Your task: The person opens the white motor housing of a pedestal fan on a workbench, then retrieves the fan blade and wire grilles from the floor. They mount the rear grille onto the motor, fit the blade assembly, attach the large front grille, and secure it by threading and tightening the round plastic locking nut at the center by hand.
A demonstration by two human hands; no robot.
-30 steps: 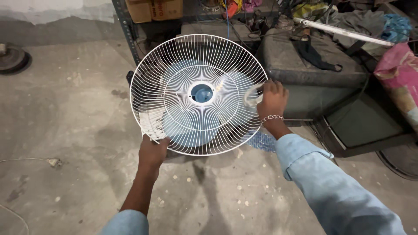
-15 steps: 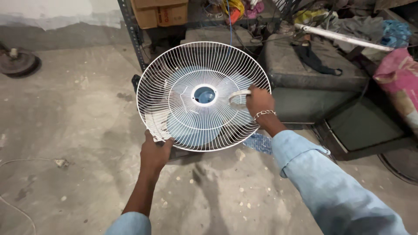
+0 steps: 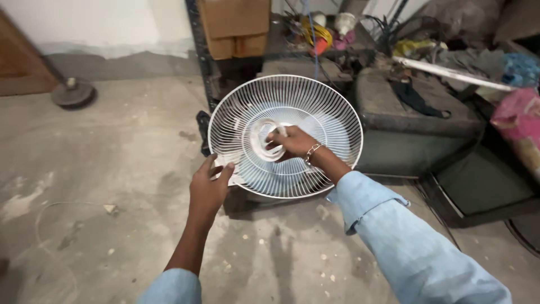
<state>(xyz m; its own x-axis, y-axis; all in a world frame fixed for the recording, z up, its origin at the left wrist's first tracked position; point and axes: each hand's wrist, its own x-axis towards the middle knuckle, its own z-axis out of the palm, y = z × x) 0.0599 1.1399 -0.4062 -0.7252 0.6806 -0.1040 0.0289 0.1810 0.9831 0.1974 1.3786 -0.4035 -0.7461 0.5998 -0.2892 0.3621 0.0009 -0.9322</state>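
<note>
Hands on a white wire fan guard (image 3: 315, 121) above the concrete floor (image 3: 112, 169).
Round metal base (image 3: 73, 93) lies far left by the wall; brown cardboard boxes (image 3: 233, 25) sit on the shelf rack behind. Left hand (image 3: 208, 188) grips the guard's lower-left rim, fingers curled; right hand (image 3: 292, 142) pinches its centre ring. Pink bag (image 3: 517, 121) crowds the right edge.

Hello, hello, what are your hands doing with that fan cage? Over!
Left hand grips the white fan guard at its rim. Right hand on its centre ring. Nothing blocking.
</note>
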